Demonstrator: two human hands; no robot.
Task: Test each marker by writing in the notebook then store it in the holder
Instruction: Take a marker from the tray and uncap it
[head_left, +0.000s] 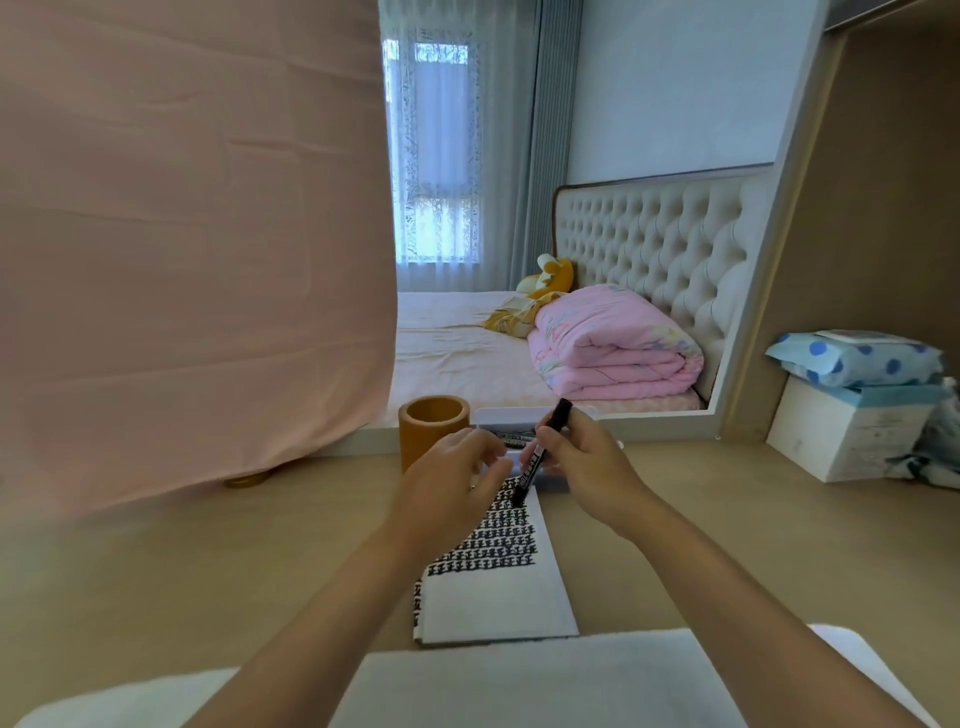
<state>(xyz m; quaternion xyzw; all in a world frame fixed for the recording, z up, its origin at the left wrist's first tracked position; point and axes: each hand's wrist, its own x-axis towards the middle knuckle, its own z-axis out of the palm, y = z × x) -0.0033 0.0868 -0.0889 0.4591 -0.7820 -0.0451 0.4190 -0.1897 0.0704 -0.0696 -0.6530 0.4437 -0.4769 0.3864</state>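
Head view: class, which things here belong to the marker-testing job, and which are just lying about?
Job: marker held in the right hand; notebook; wooden holder; white tray of markers.
Lying about: folded pink quilt; plush toy; blue dotted pack; white box; pink cloth.

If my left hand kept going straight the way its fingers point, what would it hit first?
Most likely the marker held in your right hand. The left hand points at its lower part, though depth is unclear.
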